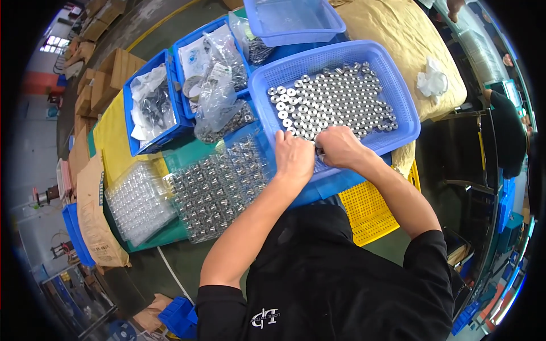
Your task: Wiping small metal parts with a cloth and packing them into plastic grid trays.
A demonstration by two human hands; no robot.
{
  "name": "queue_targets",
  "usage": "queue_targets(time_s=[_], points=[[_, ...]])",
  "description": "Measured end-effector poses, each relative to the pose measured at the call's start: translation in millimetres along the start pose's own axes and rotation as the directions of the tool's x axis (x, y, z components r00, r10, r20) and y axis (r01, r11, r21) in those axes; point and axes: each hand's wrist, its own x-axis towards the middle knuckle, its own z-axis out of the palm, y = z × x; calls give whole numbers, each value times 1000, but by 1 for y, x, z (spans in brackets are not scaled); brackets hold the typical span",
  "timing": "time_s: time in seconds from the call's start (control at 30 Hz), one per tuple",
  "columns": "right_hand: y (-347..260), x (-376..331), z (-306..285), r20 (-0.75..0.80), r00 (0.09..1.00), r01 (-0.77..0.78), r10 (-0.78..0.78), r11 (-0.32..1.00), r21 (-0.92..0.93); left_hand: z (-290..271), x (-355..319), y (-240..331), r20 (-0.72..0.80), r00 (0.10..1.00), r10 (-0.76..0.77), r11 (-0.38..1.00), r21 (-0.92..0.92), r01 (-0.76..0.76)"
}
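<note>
A blue mesh basket holds several small shiny metal caps in a flat layer. My left hand rests over the basket's near rim, fingers curled down onto the parts at the edge. My right hand sits beside it inside the near edge, fingers closed over a few of the metal parts; what lies under the fingers is hidden. A clear plastic blister tray filled with the same metal parts lies just left of my left hand.
An empty clear blister tray lies further left. Blue bins hold plastic bags of metal parts. An empty blue bin stands behind. A yellow mesh basket sits under the table edge; cardboard boxes stand at left.
</note>
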Motion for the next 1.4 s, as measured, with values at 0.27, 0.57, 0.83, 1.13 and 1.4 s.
queue_targets(time_s=[0.27,0.57,0.83,1.13,1.4], points=[[3,-20,-25,-22,995,-87,99,946,313,-35,-37,-23,-312,950,20,872,-458,-169],[-35,-56,-42,-52,917,-222,395,614,757,-11,-178,-152,-111,878,-466,536,-824,181],[-88,-67,-28,-80,930,-126,360,515,848,58,-193,-169,-106,954,-281,875,-438,209],[-115,-69,-17,-40,933,-127,359,430,894,85,-178,-159,-76,988,-135,951,-290,108],[-112,-76,-3,-118,946,-40,303,468,883,77,-172,-149,-75,986,-149,961,-245,127]])
